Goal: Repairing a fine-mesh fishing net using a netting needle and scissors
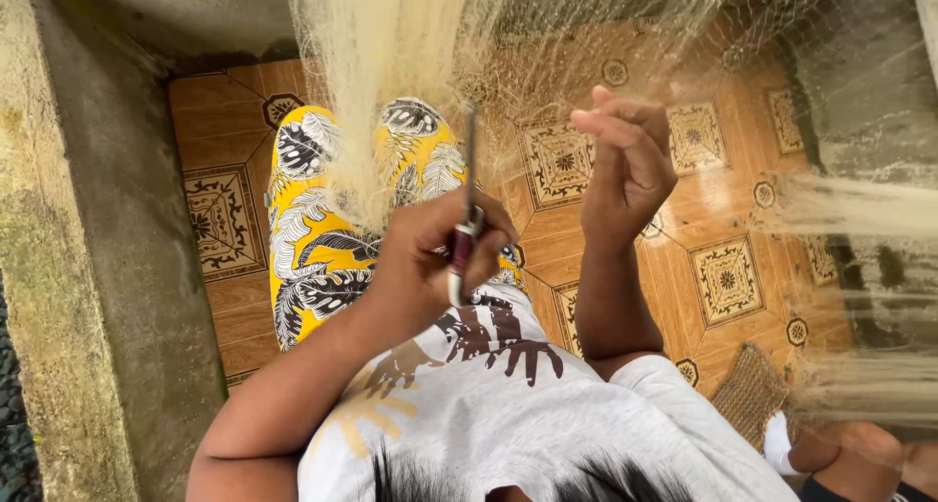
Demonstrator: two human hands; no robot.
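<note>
Shirt: white printed T-shirt (508, 404) nearest the lens
Left grip: left hand (430, 258) clenched on slim dark netting needle (467, 224)
Right grip: right hand (630, 160) — fingers pinched on fine pale fishing net (410, 43)
Floor: patterned orange tile floor (723, 277)

No packages, no labels, no signs, no screens anywhere in this view

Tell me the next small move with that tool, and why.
Probably carry the slim tool in the left hand across to the net strands pinched by the right hand: the tool stands upright, its tip apart from that pinch.
</note>
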